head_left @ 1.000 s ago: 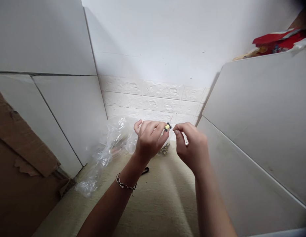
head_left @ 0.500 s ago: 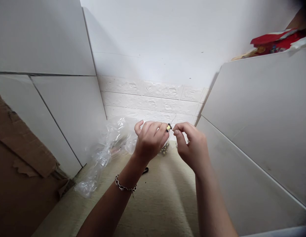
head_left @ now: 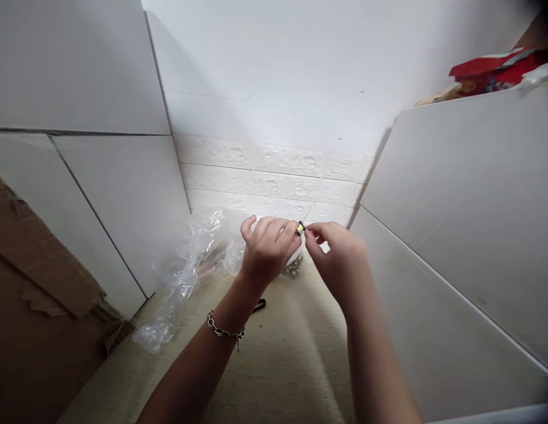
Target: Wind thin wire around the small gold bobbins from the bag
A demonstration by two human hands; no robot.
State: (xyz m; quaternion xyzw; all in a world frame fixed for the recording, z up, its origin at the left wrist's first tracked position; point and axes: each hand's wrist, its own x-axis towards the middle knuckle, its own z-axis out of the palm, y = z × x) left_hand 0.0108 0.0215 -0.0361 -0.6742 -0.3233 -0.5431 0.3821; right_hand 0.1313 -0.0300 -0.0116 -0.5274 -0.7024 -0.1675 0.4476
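Between the thumb and fingers of my left hand (head_left: 269,247) is a small yellow and black component (head_left: 300,228) with dark pins along its edge. My right hand (head_left: 340,259) has its thumb and index finger pinched together right beside the pins; what lies between those fingertips is too small to make out. A thin pale wire seems to rise near the component. Below my hands, several similar parts (head_left: 294,268) lie in a pile, partly hidden by my left hand.
Crumpled clear plastic (head_left: 181,282) lies left of my hands. A dark loop-shaped object (head_left: 259,305) rests by my left wrist. Brown cardboard (head_left: 44,259) leans at the left, white cabinets (head_left: 459,194) flank both sides, and a red package (head_left: 499,70) sits at the upper right.
My right hand has moved left, and its fingertips have closed in on the component's pins. My left hand has stayed nearly still with the component.
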